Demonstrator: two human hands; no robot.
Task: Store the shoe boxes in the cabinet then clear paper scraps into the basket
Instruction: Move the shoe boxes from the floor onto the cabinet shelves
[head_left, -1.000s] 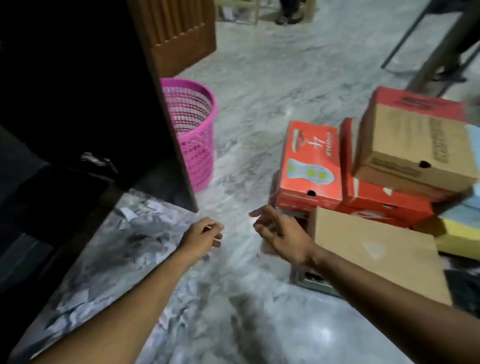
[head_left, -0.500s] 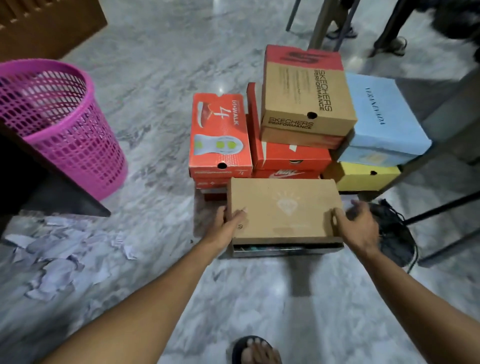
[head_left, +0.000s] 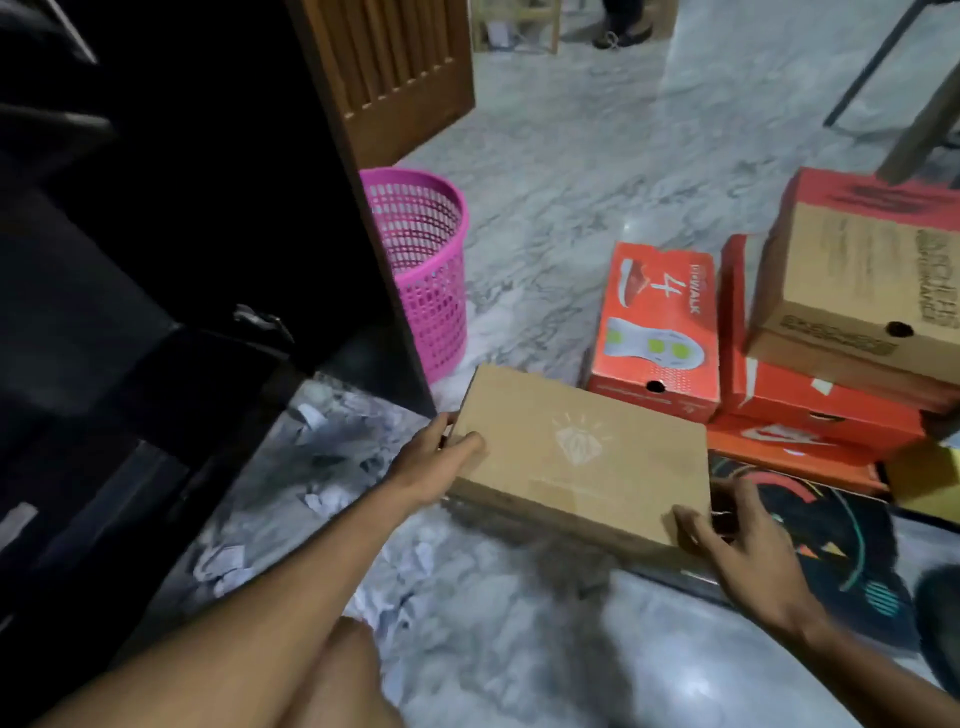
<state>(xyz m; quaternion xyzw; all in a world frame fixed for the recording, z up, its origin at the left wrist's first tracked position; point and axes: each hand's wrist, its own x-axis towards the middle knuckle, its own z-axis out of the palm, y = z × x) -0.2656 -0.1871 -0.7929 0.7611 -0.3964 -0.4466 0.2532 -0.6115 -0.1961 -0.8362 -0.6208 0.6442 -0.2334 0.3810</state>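
Both hands held a plain brown shoe box (head_left: 576, 452) by its short ends: the left hand (head_left: 436, 457) gripped the left end with the thumb on the lid, and the right hand (head_left: 737, 540) gripped the near right corner. The box was above the marble floor (head_left: 550, 166), just right of the dark cabinet (head_left: 171, 218). Paper scraps (head_left: 322, 499) lay on the floor near the cabinet. The pink basket (head_left: 423, 270) stood farther back. More shoe boxes (head_left: 660, 332) were stacked at the right.
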